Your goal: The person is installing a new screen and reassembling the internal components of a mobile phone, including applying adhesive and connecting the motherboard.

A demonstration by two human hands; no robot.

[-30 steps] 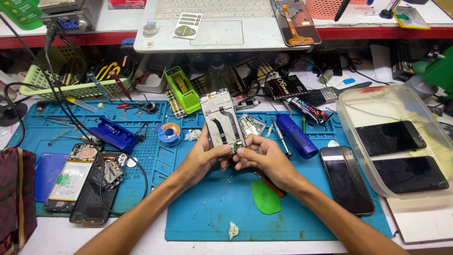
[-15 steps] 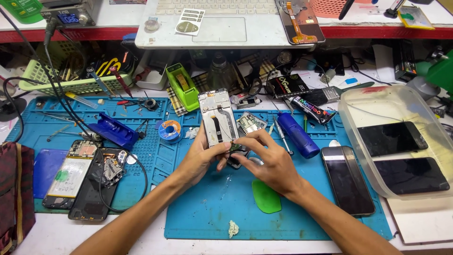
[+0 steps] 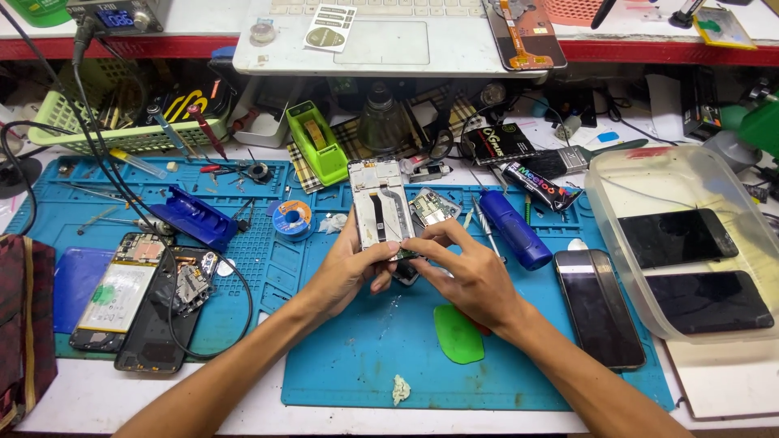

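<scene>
Both hands meet over the middle of the blue silicone work mat, at the near end of an opened white phone frame with a black flex cable running down its inside. The left hand grips the lower left edge of the frame, fingers curled under it and thumb on top. The right hand pinches with thumb and forefinger at a small dark circuit part at the frame's bottom edge; whether it clamps the part or only presses on it cannot be made out. The frame lies lengthwise away from the person, its far end near a green tape dispenser.

Just right of the frame sits a small loose circuit board, and beyond it a blue cylindrical screwdriver handle. A flat green plastic pick lies under the right wrist. A black phone, face up, lies at the mat's right edge, beside a clear plastic tub holding two more dark phones. At far left lies a disassembled phone with its battery exposed.
</scene>
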